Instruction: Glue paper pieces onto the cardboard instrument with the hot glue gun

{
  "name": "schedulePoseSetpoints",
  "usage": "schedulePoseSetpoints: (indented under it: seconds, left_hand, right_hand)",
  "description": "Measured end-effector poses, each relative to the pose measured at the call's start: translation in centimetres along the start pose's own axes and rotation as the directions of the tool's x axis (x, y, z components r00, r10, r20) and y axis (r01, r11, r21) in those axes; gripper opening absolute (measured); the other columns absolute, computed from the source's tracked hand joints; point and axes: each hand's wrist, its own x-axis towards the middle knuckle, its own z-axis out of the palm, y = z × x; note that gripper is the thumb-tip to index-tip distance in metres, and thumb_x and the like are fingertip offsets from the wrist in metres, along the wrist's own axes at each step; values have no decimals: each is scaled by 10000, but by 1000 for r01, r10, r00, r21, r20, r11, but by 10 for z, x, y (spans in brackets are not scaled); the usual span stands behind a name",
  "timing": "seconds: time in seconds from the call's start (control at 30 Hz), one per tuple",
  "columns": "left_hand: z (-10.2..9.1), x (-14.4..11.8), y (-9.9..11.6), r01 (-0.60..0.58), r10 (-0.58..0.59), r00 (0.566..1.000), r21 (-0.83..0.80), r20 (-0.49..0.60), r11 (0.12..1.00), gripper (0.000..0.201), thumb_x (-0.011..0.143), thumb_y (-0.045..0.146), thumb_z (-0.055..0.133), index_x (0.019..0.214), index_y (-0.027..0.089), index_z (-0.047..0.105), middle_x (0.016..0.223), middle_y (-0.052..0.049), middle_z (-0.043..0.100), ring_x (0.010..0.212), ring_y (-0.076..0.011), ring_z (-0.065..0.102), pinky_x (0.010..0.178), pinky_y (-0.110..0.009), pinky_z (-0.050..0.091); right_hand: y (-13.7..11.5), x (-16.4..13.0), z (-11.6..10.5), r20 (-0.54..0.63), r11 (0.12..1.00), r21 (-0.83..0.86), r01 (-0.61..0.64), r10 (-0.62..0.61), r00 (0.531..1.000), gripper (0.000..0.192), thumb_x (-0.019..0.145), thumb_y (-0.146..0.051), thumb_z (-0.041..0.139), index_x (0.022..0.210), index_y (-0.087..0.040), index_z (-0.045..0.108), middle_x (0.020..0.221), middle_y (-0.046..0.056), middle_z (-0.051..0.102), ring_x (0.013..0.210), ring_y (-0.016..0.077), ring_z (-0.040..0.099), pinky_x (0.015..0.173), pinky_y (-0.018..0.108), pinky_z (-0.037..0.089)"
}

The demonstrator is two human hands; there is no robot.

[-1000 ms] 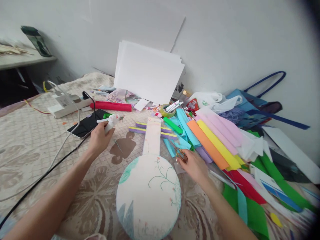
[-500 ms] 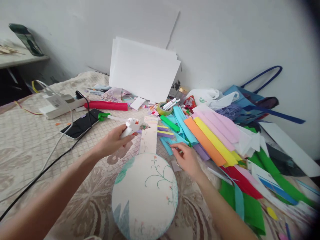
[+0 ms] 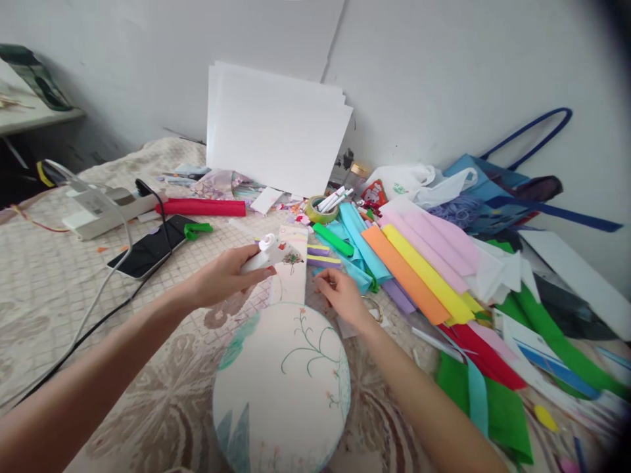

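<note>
My left hand (image 3: pixel 227 276) is closed around what looks like a white glue gun (image 3: pixel 263 255), its dark tip pointing right over a pale decorated strip (image 3: pixel 290 286). Just right of that strip, my right hand (image 3: pixel 342 295) has thumb and fingertips pinched together; whatever lies between them is too small to make out. Closest to me is a round white board (image 3: pixel 280 394) drawn with green vines, orange flowers and blue-grey peaks. The strip meets its far edge. Purple and yellow bars (image 3: pixel 323 257) lie beyond my right fingertips.
Coloured paper rolls (image 3: pixel 409 276) and scraps crowd the right side. A tape roll (image 3: pixel 321 209) holds white sticks. To the left are a phone (image 3: pixel 148 249), a power strip (image 3: pixel 106 213) with cords, and a red roll (image 3: pixel 202 207). White sheets (image 3: pixel 276 131) lean on the wall.
My right hand has moved left toward the strip, its fingers drawn together. The glue gun has shifted slightly right over the strip, still in my left hand. The view has shifted a little.
</note>
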Motion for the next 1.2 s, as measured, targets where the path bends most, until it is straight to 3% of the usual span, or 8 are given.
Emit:
schedulePoseSetpoints:
  seconds: [0.17,0.43,1.2]
  left_hand:
    - [1,2,4,-18,18,1000,34,-1,999,311,811,499,543,821,188,531,584,34,513,490,-114,500,437,-211,336]
    - [0,5,7,-31,30,999,56,15,998,319,811,504,550,841,187,543,581,41,492,488,-109,496,422,-204,320]
    - [-1,7,6,-8,4,999,78,52,997,326,824,504,543,870,182,542,578,41,488,494,-104,484,426,-195,338]
  right_hand:
    - [-2,18,2,104,989,102,-103,93,990,150,792,-329,552,724,-202,509,587,-36,619,314,64,442,324,191,268]
    - [-2,24,8,168,963,192,-187,156,973,117,773,-268,570,710,-196,504,528,-52,611,304,50,452,281,157,248]
    - [-3,29,14,177,927,279,-250,206,962,132,779,-140,510,666,-194,471,469,-70,590,265,42,443,256,144,181]
